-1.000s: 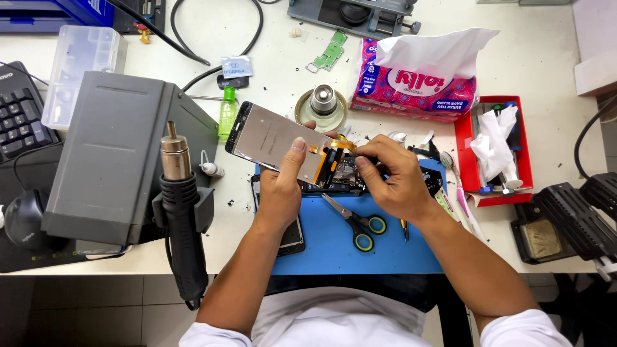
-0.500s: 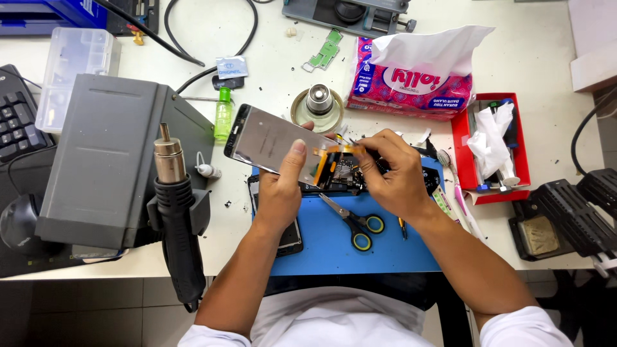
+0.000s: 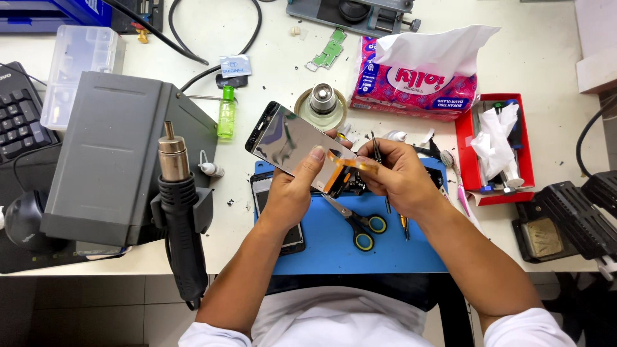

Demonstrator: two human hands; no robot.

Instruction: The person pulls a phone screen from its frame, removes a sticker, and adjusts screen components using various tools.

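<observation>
My left hand (image 3: 290, 190) grips a detached phone screen panel (image 3: 287, 142), tilted with its glossy face up, thumb pressed on its lower edge. An orange flex ribbon (image 3: 347, 162) runs off the panel's right end. My right hand (image 3: 393, 173) holds thin tweezers (image 3: 375, 145) and pinches that ribbon beside the left thumb. Both hands hover over a blue work mat (image 3: 360, 254). A dark phone body (image 3: 273, 196) lies under the left hand at the mat's left edge.
Scissors with yellow-blue handles (image 3: 357, 225) lie on the mat. A grey hot-air station (image 3: 112, 157) with its black heat gun (image 3: 180, 212) stands left. Tissue pack (image 3: 414, 80), red tray (image 3: 495, 144), green bottle (image 3: 225, 114), round metal holder (image 3: 322, 103) and keyboard (image 3: 18, 119) surround.
The screen panel has been raised and tilted further up off the phone body. My right hand shifted slightly, now pinching the orange ribbon with the tweezers upright.
</observation>
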